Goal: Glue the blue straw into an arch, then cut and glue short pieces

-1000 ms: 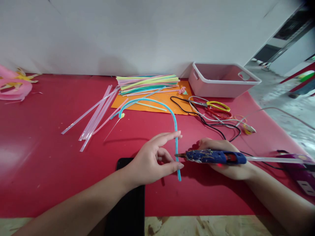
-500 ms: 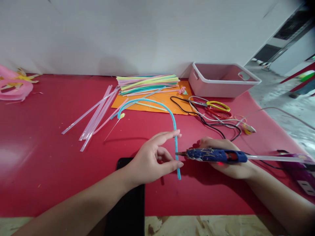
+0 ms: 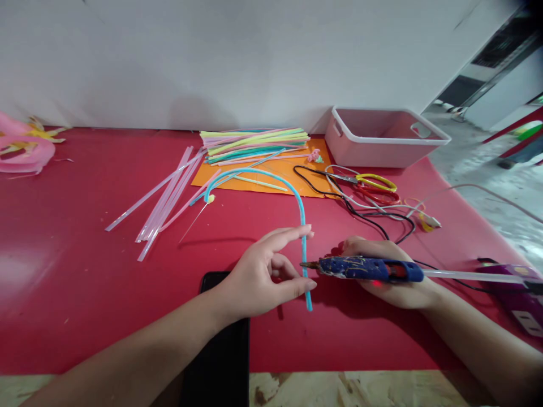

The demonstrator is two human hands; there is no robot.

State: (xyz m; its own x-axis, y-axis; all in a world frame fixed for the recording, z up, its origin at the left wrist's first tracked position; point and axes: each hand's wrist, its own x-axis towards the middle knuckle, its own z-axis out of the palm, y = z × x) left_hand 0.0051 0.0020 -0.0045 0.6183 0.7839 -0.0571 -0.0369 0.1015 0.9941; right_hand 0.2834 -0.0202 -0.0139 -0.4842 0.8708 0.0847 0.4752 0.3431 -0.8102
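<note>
My left hand (image 3: 265,271) pinches a blue pipe cleaner (image 3: 299,199), which arches up and over to the left. Its lower end sticks out below my thumb. Gripped in my right hand (image 3: 382,285) is a blue glue gun (image 3: 365,268), a clear glue stick (image 3: 466,275) jutting from its back. The gun's nozzle lies at the pipe cleaner between my left finger and thumb; I cannot tell whether it touches. Close to the arch's far end is a thin stick with a small yellow tip (image 3: 211,199).
Bundled pipe cleaners (image 3: 254,144) lie on an orange sheet (image 3: 201,180), glue sticks (image 3: 169,198) to their left. A pink basket (image 3: 382,150), scissors (image 3: 375,183) and tangled cables (image 3: 360,212) are on the right, with a purple power strip (image 3: 517,294). A black phone-like slab (image 3: 220,362) lies under my left wrist.
The glue gun has shifted slightly left, its nozzle passing a little further across the pipe cleaner. My left hand stays in nearly the same place.
</note>
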